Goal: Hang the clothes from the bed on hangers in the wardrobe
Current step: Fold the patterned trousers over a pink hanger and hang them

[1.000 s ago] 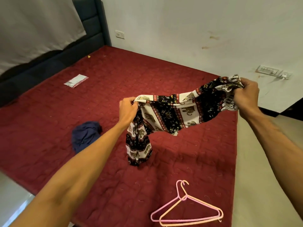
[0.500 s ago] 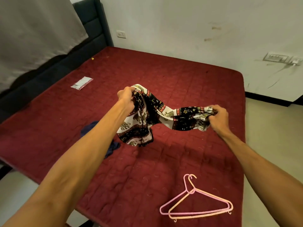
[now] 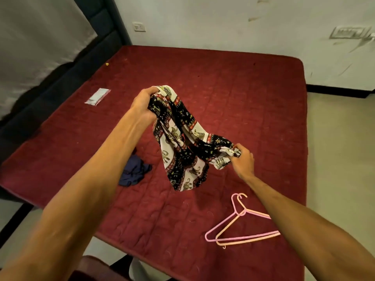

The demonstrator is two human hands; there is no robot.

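While our left hand (image 3: 143, 104) gripped one end of the elephant-print garment (image 3: 178, 138) in curled fingers, our right hand (image 3: 243, 161) pinched the other end lower down, so the cloth hung above the middle of the red bed (image 3: 233, 88). A dark blue garment (image 3: 135, 171) lay towards the bed's near edge, two pink hangers (image 3: 241, 226) lay near its right edge, and a small packet (image 3: 97, 96) lay by its headboard edge.

A wide bed (image 3: 223, 88) in a dark red quilted cover fills the middle of the room, its dark padded headboard (image 3: 97, 37) at the left beside a hanging grey cloth (image 3: 36, 47), a scuffed white wall (image 3: 223, 23) with a socket (image 3: 139, 27) and a switch plate (image 3: 349, 32) behind it, and pale floor (image 3: 341, 159) edged by black skirting (image 3: 338, 91) at the right.
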